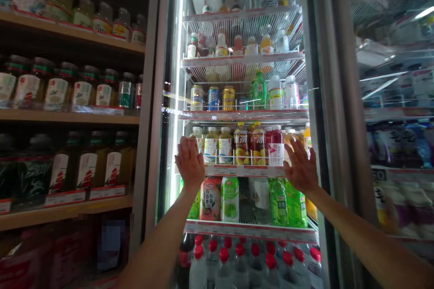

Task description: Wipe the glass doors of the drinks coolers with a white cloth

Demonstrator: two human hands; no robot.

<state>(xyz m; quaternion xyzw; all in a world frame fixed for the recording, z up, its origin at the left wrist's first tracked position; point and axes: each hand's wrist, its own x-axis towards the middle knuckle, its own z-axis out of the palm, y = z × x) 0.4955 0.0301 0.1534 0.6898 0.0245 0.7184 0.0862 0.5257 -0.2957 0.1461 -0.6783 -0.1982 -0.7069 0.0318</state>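
Btl (276,137) — dk red, wht lbl (275,155); btm caps (223,254) — red.

A cooler's wire shelves with pale front rails stand in tiers. The top shelf (244,13) bears small bottles (208,3); the second shelf (244,60) carries a row of juice-coloured bottles (266,46). On the third shelf (244,116), cans (213,98) stand left of a green bottle (259,90). The fourth shelf (244,170) holds pale-labelled bottles (225,145) at left, dark bottles (241,144) mid-row and a red bottle (276,144) farther right. On the fifth shelf (251,231), a red-and-white container (210,198) stands left of green bottles (279,203). At the scene's left, wooden shelves (68,117) bear capped bottles (59,88).
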